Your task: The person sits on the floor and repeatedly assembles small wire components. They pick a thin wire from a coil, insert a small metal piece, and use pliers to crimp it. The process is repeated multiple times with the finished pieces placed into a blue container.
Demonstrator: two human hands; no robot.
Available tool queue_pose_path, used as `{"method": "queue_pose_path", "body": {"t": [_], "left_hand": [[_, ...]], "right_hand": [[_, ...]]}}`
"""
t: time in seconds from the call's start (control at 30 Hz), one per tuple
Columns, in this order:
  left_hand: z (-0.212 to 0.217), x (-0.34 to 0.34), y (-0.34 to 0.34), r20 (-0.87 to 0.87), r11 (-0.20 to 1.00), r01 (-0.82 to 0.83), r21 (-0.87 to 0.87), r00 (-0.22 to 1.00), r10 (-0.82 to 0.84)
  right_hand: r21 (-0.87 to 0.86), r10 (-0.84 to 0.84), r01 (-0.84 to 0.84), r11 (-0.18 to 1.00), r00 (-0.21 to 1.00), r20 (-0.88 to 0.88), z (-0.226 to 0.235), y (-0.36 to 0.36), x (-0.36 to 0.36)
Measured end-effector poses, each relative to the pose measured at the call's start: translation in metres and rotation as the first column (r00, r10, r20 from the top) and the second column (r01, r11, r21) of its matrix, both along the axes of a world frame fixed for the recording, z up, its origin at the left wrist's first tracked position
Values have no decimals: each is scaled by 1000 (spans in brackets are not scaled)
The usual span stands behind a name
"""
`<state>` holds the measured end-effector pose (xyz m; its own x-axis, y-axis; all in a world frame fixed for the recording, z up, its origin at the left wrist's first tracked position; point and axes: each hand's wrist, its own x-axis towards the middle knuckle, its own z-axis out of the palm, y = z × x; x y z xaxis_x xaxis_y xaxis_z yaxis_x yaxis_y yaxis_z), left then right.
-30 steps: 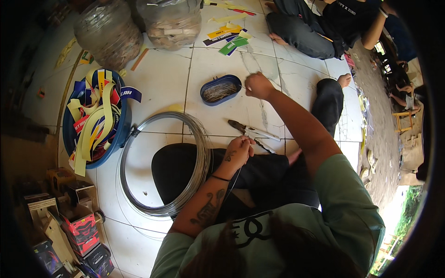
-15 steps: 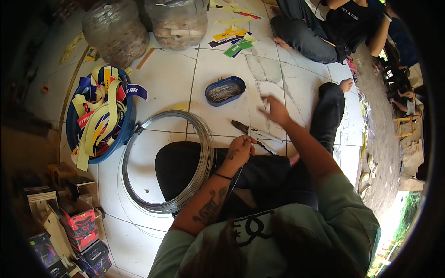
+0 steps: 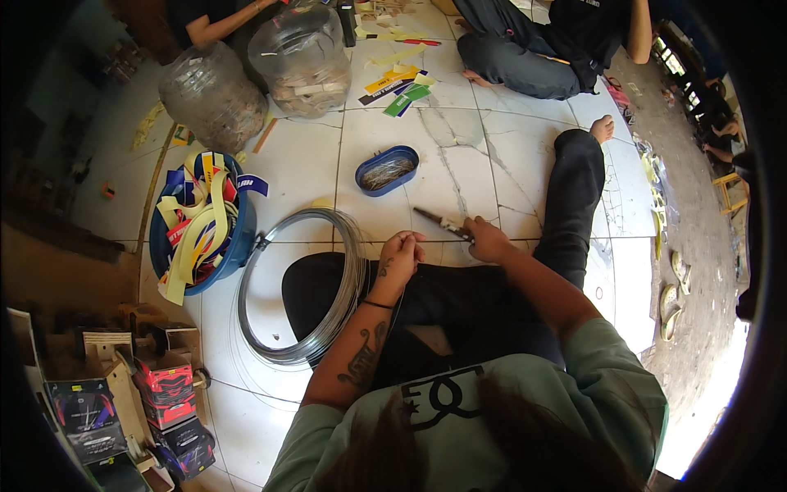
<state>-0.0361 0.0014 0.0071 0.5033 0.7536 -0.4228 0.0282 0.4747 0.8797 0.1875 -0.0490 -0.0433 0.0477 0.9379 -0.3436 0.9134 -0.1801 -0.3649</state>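
Mid-frame, right hand's [image 3: 489, 241] grip's closed round pliers [image 3: 443, 222], left hand's [image 3: 400, 259] pinched, contents unclear; square jaws before squeezing.

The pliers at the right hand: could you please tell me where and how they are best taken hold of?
Probably by the handles, coming from the right: the pliers slant with their dark nose pointing left and away from the person, and the handle end runs into the right hand.
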Motion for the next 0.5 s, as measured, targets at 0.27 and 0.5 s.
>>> {"method": "queue_pose_path", "body": {"t": [0.27, 0.5], "left_hand": [[34, 18, -13, 18, 997, 72, 35, 997, -73], [55, 28, -17, 45, 992, 128, 21, 991, -128]], "right_hand": [[-280, -323, 199, 939, 233, -917, 73, -58, 2], [-361, -368, 96, 927, 63, -928, 94, -84, -8]]}}
